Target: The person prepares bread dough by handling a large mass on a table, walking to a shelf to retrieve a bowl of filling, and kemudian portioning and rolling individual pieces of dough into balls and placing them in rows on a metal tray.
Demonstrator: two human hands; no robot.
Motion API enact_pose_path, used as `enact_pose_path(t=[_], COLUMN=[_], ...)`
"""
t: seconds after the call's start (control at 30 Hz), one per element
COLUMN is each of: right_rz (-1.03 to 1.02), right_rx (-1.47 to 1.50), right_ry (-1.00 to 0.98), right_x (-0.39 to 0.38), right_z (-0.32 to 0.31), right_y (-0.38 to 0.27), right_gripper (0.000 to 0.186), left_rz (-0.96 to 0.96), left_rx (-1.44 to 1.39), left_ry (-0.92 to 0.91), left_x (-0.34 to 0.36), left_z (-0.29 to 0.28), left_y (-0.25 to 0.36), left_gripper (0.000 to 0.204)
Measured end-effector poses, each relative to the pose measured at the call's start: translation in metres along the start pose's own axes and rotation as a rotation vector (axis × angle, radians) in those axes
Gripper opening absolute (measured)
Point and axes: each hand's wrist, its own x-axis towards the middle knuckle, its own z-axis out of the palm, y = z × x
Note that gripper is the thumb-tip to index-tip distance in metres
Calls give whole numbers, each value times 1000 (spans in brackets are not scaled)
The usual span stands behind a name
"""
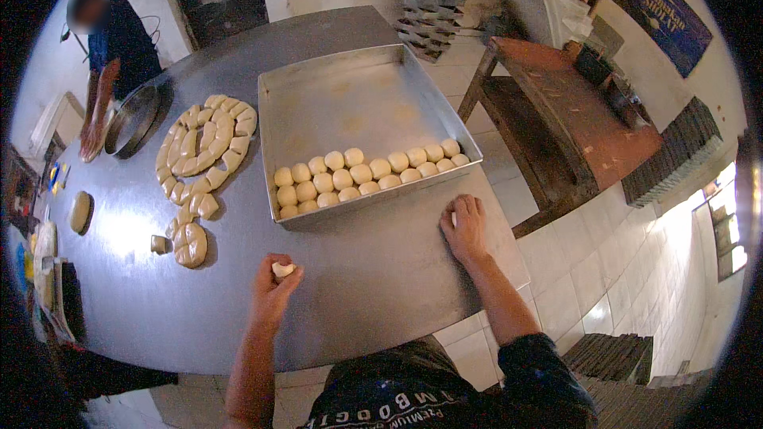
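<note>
My left hand [271, 290] is closed around a pale piece of dough [283, 270], which shows between thumb and fingers above the metal table. Farther right, my right hand [466, 230] is cupped down on the tabletop beside the tray's near right corner. A pale sliver of dough shows by its thumb; the rest is hidden under the fingers. Rows of round dough balls [359, 174] fill the near side of a large metal tray [334, 64]. Cut dough pieces lie in a coil [191, 165] left of the tray, with a scored dough round [190, 245] nearer me.
The metal table [350, 310] spans the middle. A smooth dough lump [81, 212] and a small dough piece [159, 245] lie on its left. At the far left a co-worker [123, 40] stands by a round pan [132, 121]. A reddish wooden table [556, 79] stands right.
</note>
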Motion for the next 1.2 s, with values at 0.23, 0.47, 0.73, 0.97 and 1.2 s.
enact_pose_path(t=[0.23,0.47,0.73,0.97,1.2], right_rz=[53,85,69,-161,-127], right_rx=[159,915,592,521,-161], right_ry=[-233,493,-314,-548,-108], right_x=[-15,152,75,-71,-14], right_z=[-48,-21,18,-9,25], right_y=[-4,-66,-170,-135,-120], right_gripper=[22,23,37,33,40], left_rz=[-168,-164,19,-57,259], left_rx=[52,-323,-279,342,1004], left_ry=[310,126,-190,-295,886], left_x=[-9,-16,-15,-33,35], left_z=[-28,-3,-28,-66,-191], left_y=[-7,-16,-32,-4,-42], left_gripper=[26,31,30,40,51])
